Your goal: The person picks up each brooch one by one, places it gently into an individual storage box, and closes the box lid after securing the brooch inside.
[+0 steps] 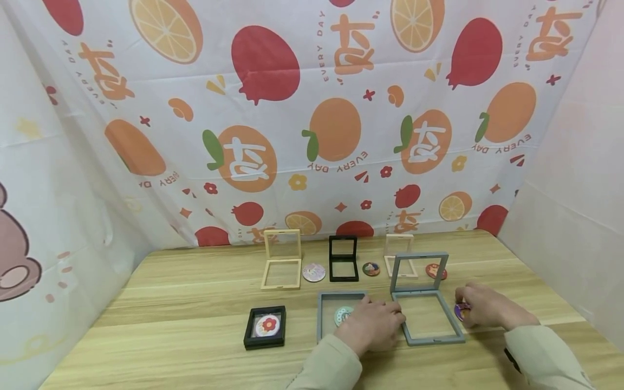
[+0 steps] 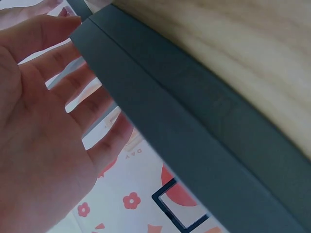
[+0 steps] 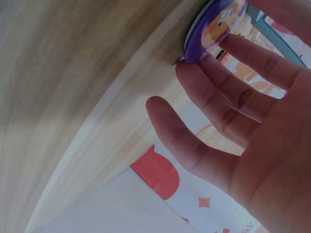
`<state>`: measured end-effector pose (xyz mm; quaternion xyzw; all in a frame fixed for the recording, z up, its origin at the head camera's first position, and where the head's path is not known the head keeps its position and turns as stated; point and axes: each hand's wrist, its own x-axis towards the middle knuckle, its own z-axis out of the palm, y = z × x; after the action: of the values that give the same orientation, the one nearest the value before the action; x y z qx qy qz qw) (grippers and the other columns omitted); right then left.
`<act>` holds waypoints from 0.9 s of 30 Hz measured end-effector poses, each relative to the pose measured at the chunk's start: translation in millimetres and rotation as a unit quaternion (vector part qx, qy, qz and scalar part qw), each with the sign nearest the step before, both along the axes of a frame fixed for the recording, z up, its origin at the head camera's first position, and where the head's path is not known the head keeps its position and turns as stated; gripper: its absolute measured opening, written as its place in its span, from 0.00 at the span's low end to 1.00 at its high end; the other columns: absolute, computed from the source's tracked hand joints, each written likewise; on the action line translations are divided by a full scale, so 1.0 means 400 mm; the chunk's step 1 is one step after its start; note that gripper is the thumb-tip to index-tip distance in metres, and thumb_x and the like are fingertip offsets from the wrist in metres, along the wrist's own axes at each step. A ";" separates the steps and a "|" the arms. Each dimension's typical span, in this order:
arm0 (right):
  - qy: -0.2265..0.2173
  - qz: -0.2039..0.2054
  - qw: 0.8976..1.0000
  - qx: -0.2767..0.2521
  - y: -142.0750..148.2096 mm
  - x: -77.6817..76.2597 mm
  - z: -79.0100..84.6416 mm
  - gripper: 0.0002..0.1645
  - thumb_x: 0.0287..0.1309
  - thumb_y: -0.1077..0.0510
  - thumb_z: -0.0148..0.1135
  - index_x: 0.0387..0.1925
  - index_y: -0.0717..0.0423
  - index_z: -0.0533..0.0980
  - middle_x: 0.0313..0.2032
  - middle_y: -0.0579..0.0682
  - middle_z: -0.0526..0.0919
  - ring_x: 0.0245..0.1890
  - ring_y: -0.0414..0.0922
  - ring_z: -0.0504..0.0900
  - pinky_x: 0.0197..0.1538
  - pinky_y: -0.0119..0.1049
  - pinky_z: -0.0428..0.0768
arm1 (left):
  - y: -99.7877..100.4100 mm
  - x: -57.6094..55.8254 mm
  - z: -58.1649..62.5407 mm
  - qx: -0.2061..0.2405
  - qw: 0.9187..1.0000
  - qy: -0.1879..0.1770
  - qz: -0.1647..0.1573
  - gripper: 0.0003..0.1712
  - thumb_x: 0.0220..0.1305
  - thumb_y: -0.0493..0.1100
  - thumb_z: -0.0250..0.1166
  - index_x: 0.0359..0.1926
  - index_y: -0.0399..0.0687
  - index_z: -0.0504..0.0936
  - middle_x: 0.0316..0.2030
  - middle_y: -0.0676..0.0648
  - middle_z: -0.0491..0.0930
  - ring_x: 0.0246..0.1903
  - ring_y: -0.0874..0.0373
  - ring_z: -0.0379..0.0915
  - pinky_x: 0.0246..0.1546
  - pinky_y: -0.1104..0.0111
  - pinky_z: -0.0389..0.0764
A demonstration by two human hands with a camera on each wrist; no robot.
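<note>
My right hand [image 1: 489,307] pinches a round purple badge [image 3: 214,29] with a yellow cartoon figure, at the right side of an open grey frame [image 1: 434,341]. In the right wrist view its fingertips meet the badge's rim, while the little finger stands apart. My left hand [image 1: 372,325] lies between two grey frames, its fingertips at the left edge of the open one. Beside that hand is the other grey frame [image 1: 319,319], lying flat with a teal badge [image 1: 343,314] inside, partly covered by the hand. A thick grey frame side [image 2: 170,107] hides the left fingertips in the left wrist view.
A black frame [image 1: 251,342] containing a red-flower badge [image 1: 267,325] lies at front left. Along the back stand an open yellow frame [image 1: 263,276], a black frame [image 1: 331,268] and a cream frame [image 1: 400,236], with a pale badge [image 1: 314,272], dark badge [image 1: 371,269] and red badge [image 1: 435,271].
</note>
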<state>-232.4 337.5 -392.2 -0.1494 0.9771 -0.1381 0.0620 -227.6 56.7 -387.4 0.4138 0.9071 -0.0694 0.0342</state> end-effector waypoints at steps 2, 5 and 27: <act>0.000 0.001 1.000 -0.004 0.001 0.003 -0.002 0.13 0.43 0.69 0.69 0.33 0.56 0.78 0.31 0.48 0.70 0.30 0.44 0.68 0.32 0.37 0.71 | 0.001 0.002 -0.002 0.001 1.000 -0.001 0.002 0.22 0.71 0.52 0.63 0.65 0.66 0.78 0.65 0.64 0.71 0.65 0.62 0.67 0.67 0.55 0.67; -0.005 -0.003 1.000 -0.004 0.000 0.006 -0.003 0.13 0.44 0.68 0.69 0.33 0.55 0.77 0.31 0.48 0.69 0.30 0.44 0.68 0.32 0.36 0.70 | 0.002 0.006 -0.003 0.001 1.000 -0.002 0.004 0.22 0.71 0.52 0.63 0.64 0.67 0.78 0.65 0.64 0.71 0.64 0.62 0.67 0.67 0.55 0.67; 0.014 0.024 1.000 0.002 0.001 -0.002 0.000 0.13 0.43 0.65 0.71 0.34 0.56 0.77 0.30 0.46 0.70 0.30 0.42 0.67 0.33 0.37 0.71 | 0.002 0.009 0.001 -0.013 1.000 -0.001 0.012 0.24 0.71 0.53 0.62 0.67 0.68 0.76 0.67 0.64 0.68 0.65 0.63 0.67 0.65 0.58 0.69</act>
<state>-233.2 337.8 -392.2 -0.1750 0.9742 -0.1328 0.0520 -223.8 57.5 -387.0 0.4021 0.9111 -0.0803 0.0409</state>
